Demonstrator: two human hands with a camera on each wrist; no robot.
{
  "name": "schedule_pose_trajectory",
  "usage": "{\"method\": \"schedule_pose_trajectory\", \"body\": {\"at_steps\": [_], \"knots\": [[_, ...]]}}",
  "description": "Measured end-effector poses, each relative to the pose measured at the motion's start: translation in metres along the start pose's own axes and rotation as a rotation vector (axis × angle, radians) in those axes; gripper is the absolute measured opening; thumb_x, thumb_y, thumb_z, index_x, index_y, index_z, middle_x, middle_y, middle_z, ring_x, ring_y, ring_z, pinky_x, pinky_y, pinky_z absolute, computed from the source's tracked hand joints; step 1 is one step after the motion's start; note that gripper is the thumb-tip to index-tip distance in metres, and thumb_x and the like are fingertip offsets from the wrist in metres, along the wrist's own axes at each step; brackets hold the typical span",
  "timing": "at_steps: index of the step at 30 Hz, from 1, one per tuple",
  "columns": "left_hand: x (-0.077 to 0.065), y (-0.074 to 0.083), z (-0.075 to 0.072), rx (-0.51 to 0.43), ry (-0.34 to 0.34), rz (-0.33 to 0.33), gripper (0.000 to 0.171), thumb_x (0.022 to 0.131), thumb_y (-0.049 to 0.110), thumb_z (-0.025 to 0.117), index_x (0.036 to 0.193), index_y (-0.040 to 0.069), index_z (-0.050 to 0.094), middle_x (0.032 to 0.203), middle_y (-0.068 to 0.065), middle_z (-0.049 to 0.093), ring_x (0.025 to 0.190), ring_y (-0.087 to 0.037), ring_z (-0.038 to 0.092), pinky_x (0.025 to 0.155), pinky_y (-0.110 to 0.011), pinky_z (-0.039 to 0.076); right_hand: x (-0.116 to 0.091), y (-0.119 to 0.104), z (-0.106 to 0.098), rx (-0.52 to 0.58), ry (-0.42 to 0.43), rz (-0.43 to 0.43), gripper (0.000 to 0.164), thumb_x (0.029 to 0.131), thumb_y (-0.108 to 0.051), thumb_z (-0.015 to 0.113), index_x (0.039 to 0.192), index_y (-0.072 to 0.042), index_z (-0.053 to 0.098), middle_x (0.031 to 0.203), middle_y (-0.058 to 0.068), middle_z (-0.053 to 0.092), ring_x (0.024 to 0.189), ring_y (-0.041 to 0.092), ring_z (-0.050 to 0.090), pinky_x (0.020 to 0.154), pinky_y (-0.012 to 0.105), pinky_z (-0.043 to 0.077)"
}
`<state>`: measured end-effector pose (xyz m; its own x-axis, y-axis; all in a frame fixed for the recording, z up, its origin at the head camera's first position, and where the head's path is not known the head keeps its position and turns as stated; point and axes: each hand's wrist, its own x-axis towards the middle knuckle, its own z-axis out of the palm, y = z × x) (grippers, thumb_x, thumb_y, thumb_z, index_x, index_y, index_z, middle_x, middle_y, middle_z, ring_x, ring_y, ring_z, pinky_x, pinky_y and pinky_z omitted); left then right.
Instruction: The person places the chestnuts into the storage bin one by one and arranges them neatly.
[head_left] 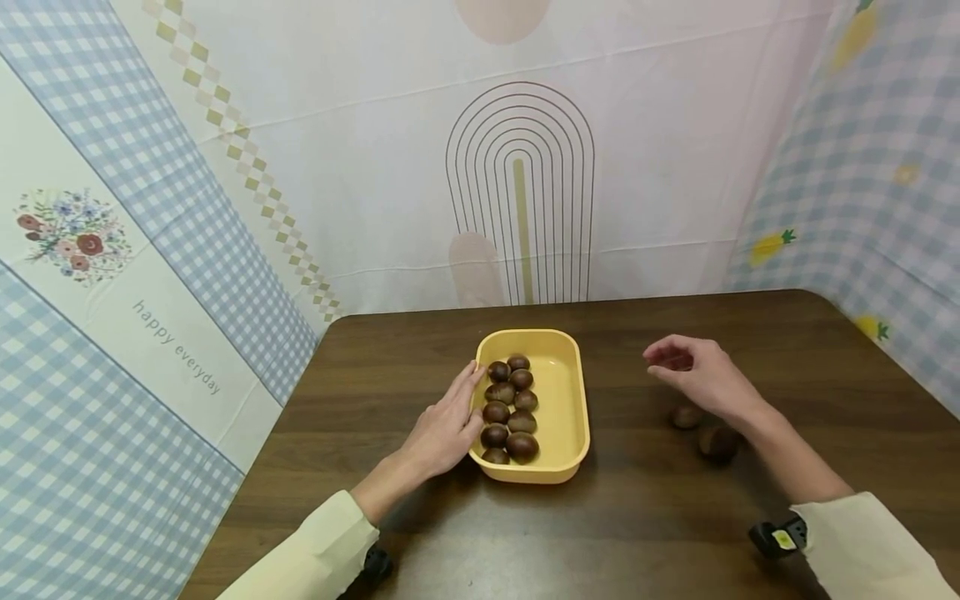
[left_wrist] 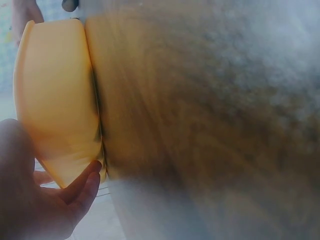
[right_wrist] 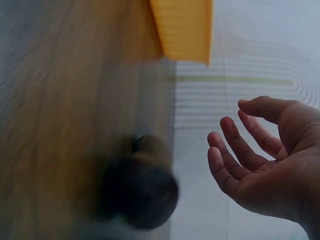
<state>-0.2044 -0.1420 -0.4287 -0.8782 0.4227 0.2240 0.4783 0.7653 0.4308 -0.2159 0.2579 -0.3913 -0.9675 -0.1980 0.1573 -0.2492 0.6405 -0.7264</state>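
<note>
A yellow rectangular tray [head_left: 564,400] stands on the table, with several brown chestnuts [head_left: 522,447] in two columns along its left side. My left hand [head_left: 444,429] rests against the tray's left side, its fingers extended along the rim. In the left wrist view its fingertips [left_wrist: 94,167] touch the tray's outer wall [left_wrist: 57,95]. To the right of the tray my right hand [head_left: 705,375] hovers over the table, fingers loosely bent and thumb apart. Nothing shows between its fingers in the right wrist view. Below it lie two loose chestnuts, a smaller one [head_left: 686,417] and a larger one [head_left: 718,443].
The dark wooden table [head_left: 637,533] has its far edge against a pale patterned cloth [head_left: 660,183]. Checked cloths hang at both sides, the left one [head_left: 217,217] close to the table's left edge. A black device [head_left: 780,536] is strapped at the right wrist.
</note>
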Motion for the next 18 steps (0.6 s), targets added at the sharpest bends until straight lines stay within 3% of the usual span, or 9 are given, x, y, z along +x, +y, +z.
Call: {"method": "schedule_pose_trajectory", "body": {"at_steps": [8, 11, 18], "knots": [[0.000, -0.001, -0.001, -0.002, -0.003, 0.002, 0.063, 0.105, 0.017, 0.048, 0.166, 0.007, 0.034, 0.175, -0.009, 0.025, 0.137, -0.034, 0.057, 0.099, -0.061, 0.052, -0.013, 0.036, -0.003, -0.006, -0.070, 0.067, 0.031, 0.104, -0.019, 0.069, 0.128, 0.001, 0.068, 0.120, 0.015, 0.071, 0.109, 0.034, 0.066, 0.081, 0.037, 0.055], [0.000, -0.002, 0.000, 0.003, 0.006, 0.009, 0.063, 0.105, 0.017, 0.048, 0.165, 0.006, 0.034, 0.175, -0.011, 0.025, 0.135, -0.035, 0.058, 0.097, -0.061, 0.052, -0.018, 0.042, -0.003, -0.009, -0.089, 0.088, 0.030, 0.103, -0.017, 0.070, 0.128, 0.000, 0.068, 0.117, 0.014, 0.070, 0.103, 0.031, 0.065, 0.080, 0.040, 0.053], [0.001, -0.002, 0.000, 0.004, 0.003, 0.007, 0.063, 0.104, 0.016, 0.048, 0.165, 0.007, 0.034, 0.175, -0.010, 0.025, 0.134, -0.036, 0.059, 0.097, -0.061, 0.052, -0.026, 0.049, 0.000, -0.002, -0.101, 0.080, 0.028, 0.100, -0.011, 0.072, 0.125, 0.002, 0.069, 0.109, 0.010, 0.071, 0.094, 0.023, 0.063, 0.074, 0.031, 0.052]]}}
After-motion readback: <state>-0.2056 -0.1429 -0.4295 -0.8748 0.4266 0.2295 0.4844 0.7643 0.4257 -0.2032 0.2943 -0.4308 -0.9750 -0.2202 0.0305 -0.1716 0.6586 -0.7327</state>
